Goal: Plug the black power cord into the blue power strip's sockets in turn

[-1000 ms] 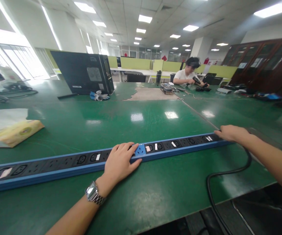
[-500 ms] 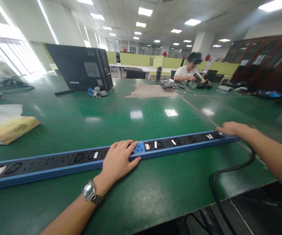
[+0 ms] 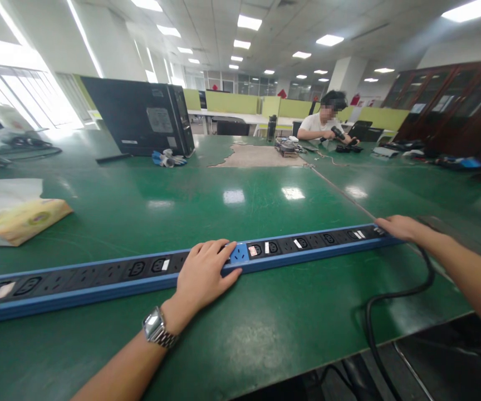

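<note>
A long blue-and-black power strip (image 3: 290, 249) lies slantwise across the green table, its left end running out of view. Along its top are several black sockets, some with small stickers, and one blue socket near the middle. My left hand (image 3: 204, 273), with a metal-banded watch (image 3: 157, 327) on the wrist, grips the strip by that blue socket, fingers over the top and thumb along the near side. At the strip's right end, my right hand (image 3: 399, 227) is closed over it, its fingertips partly hidden. A black cable (image 3: 369, 317) loops from near that end over the table edge.
A tissue pack (image 3: 23, 223) lies at the left. Farther back stand a black computer case (image 3: 136, 117) and gloves (image 3: 168, 158). Across the table (image 3: 265, 328), a person (image 3: 315, 127) holds a dark tool. Small parts (image 3: 288, 146) lie near a bare patch.
My right hand has shifted slightly downward and its fingers have moved a little on the strip's end. My left hand stays in place on the strip. The view has shifted slightly.
</note>
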The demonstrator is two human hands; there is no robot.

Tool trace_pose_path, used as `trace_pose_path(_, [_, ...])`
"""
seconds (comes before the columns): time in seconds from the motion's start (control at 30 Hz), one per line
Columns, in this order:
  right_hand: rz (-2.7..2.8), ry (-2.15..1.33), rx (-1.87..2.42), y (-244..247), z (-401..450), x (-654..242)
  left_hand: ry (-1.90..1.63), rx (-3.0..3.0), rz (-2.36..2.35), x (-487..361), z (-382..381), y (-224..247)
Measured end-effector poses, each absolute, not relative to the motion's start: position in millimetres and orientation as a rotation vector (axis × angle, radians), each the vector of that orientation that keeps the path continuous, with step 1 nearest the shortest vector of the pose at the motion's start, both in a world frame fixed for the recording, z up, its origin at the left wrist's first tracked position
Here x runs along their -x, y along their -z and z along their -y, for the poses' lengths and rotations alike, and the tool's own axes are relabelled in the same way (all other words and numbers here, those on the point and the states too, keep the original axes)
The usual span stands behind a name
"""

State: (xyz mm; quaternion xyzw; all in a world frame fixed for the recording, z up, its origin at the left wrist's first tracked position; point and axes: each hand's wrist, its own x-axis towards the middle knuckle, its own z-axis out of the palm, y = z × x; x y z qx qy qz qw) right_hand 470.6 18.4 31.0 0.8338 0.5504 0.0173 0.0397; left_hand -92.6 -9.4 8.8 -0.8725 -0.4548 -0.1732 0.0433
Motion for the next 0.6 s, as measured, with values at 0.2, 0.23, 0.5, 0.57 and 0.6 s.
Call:
trace_pose_path(0.2, [-1.57, 0.117, -2.454, -40.7, -15.1, -456.5, 0.521, 2.667, 1.387, 92.2, 9.6, -8.8])
trace_pose_path(0.23, [-1.551, 0.105, -2.443, -42.7, -15.7, -451.9, 0.524, 2.668, 1.386, 92.2, 9.5, -9.0])
trace_pose_path(0.5, [-1.468, -0.028, -2.393, -48.0, -12.8, -420.9, 0.517, 2.674, 1.385, 92.4, 10.1, -9.7])
trace_pose_path(0.57, [-1.433, -0.057, -2.427, -44.8, -3.6, -418.3, 0.523, 2.675, 1.384, 92.5, 9.8, -9.4])
trace_pose_path(0.6, [-1.417, -0.078, -2.454, -42.6, 1.5, -417.2, 0.524, 2.676, 1.382, 92.4, 9.7, -9.2])
